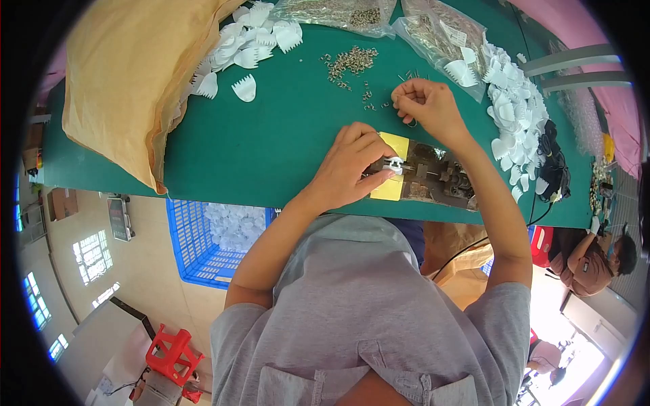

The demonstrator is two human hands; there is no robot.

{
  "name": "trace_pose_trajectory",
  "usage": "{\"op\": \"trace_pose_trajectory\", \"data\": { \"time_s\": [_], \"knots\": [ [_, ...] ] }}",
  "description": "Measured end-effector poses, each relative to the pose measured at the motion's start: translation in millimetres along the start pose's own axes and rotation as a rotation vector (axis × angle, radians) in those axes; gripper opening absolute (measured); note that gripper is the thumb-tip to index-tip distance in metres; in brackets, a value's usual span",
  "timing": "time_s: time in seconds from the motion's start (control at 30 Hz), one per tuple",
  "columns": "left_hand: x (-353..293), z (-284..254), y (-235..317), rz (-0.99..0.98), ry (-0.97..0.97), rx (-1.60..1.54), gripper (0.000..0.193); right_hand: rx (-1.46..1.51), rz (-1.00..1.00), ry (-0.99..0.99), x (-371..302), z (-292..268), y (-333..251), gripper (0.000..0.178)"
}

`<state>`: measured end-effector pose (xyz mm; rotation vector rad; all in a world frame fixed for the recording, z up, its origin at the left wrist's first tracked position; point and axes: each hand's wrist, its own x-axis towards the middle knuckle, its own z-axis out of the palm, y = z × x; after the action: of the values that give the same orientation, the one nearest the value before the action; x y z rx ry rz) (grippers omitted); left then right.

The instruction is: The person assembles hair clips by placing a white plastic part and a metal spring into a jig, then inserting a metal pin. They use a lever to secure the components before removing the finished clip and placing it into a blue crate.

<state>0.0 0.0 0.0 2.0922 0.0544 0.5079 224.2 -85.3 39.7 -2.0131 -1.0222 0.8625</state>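
White plastic makes up the small piece [393, 164] at the left hand [349, 166], where it sits over a yellow plate [386, 191] beside a dark metal fixture [428, 173] near the edge of the green surface [271, 152]. It looks light and fairly stiff, perhaps a little slick, with its narrow prongs likely the part most easily bent; the plain sides seem the best place to take hold. Its pronged end points right, toward the fixture, and the long axis seems to run roughly left to right, though the fingers hide the rest. The left grip is clamped on the piece between thumb and fingers. The right hand [432, 108] reaches beside loose metal clips [367, 96], thumb and fingertips bunched near one another; whether they meet or pinch anything, I cannot tell.
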Motion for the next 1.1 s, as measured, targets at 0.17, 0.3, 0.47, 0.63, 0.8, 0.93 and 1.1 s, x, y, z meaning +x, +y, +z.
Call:
{"op": "trace_pose_trajectory", "data": {
  "time_s": [0.17,0.3,0.47,0.63,0.8,0.93,1.1],
  "knots": [
    [-0.1,-3.1,-4.9,0.015,0.006,0.020,0.031,0.388,0.093,-0.096,-19.0,-5.6,-10.1,0.013],
    [-0.4,-1.9,-1.6,-0.002,0.016,-0.019,0.030,0.110,-0.113,-0.081,-66.2,2.7,-19.9,0.018],
    [2.2,2.4,-1.7,0.019,0.059,0.029,0.030,0.009,-0.171,-0.055,-92.7,13.5,-23.4,0.014],
    [2.7,4.4,-1.6,-0.006,0.058,-0.002,0.030,-0.063,-0.212,-0.035,-96.1,14.3,-25.9,0.010],
    [2.4,4.9,-2.2,0.015,0.071,0.005,0.030,-0.105,-0.284,0.011,-100.2,18.9,-25.1,0.009],
    [1.9,4.2,-2.7,0.015,0.054,0.017,0.031,-0.107,-0.279,0.131,-105.9,30.7,-23.5,0.007],
    [1.5,2.1,-1.4,-0.002,0.047,0.010,0.031,-0.056,-0.233,0.230,-108.5,41.1,-21.6,0.009]
  ]
}}
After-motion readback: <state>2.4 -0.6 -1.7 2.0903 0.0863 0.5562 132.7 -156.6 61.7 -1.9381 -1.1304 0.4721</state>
